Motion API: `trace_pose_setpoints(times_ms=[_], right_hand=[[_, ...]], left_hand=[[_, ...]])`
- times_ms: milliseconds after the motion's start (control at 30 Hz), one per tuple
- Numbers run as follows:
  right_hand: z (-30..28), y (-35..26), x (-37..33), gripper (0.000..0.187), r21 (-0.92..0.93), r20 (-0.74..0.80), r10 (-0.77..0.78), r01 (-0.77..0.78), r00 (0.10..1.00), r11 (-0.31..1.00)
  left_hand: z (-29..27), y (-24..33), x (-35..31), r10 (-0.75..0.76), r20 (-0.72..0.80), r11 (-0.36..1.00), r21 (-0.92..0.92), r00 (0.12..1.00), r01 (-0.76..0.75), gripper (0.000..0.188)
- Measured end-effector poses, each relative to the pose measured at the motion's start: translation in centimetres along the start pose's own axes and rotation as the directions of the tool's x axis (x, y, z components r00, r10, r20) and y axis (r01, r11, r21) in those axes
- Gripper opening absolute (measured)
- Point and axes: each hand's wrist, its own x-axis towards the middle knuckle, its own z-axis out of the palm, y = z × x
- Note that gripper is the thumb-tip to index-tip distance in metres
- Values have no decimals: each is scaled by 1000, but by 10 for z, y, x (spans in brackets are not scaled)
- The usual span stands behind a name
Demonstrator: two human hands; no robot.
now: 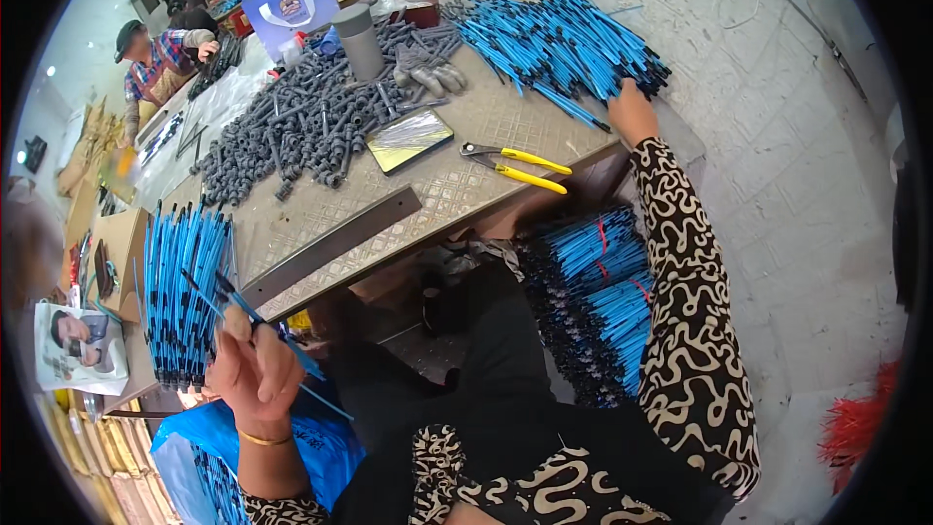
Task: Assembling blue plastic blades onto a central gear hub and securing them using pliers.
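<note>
Yellow-handled pliers (535,159) lie on the bench (466,180). Beyond them to the right, the right hand (634,115) touches the near edge of a large pile of blue rods (559,44), its fingertips hidden, so I cannot tell whether they pinch any. Well left of the pliers, the left hand (257,369) curls its fingers around a few loose rods (327,401), beside a blue bundle (180,292). Just left of the pliers sits a flat tin (410,143); farther left, grey fittings (301,126)
</note>
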Motion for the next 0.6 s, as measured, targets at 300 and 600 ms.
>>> trace_pose_setpoints(times_ms=[300, 600], right_hand=[[-36, -35, -34, 28, 349, -64, -213, 222, 975, 911], [-109, -134, -147, 20, 825, -14, -437, 257, 899, 503]], left_hand=[[-1, -25, 8, 62, -241, 929, 369, 968, 33, 41], [0, -38, 79, 216, -306, 924, 371, 927, -93, 53]])
